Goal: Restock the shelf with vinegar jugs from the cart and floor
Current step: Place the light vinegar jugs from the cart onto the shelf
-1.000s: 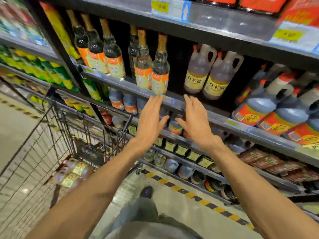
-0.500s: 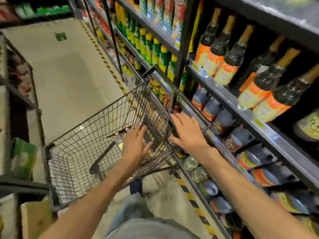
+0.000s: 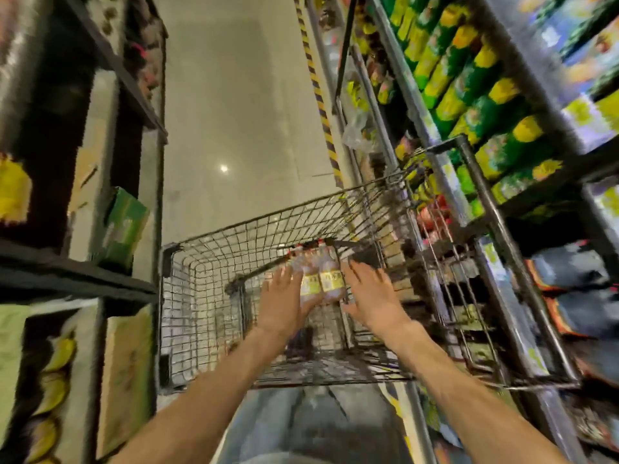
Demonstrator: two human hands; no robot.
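Observation:
Two clear vinegar jugs (image 3: 321, 279) with yellow labels and red caps lie side by side in the wire shopping cart (image 3: 201, 259) below me. My left hand (image 3: 284, 303) reaches into the cart with fingers spread and lies against the left side of the jugs. On their right, my right hand (image 3: 371, 296) hovers open, fingers apart, close to the jugs. Motion blur hides whether either hand grips them.
Shelves of green and yellow packets (image 3: 469, 95) run along the right, close against the cart. A dark shelf unit (image 3: 83, 279) with a green box (image 3: 124, 226) stands on the left. The pale aisle floor (image 3: 241, 112) stretches ahead, with a striped yellow-black line (image 3: 318, 95) along the right shelf base.
My view swung from the vinegar shelf left and down to the cart. Both hands left the shelf edge and dropped into the cart, arriving at the two jugs.

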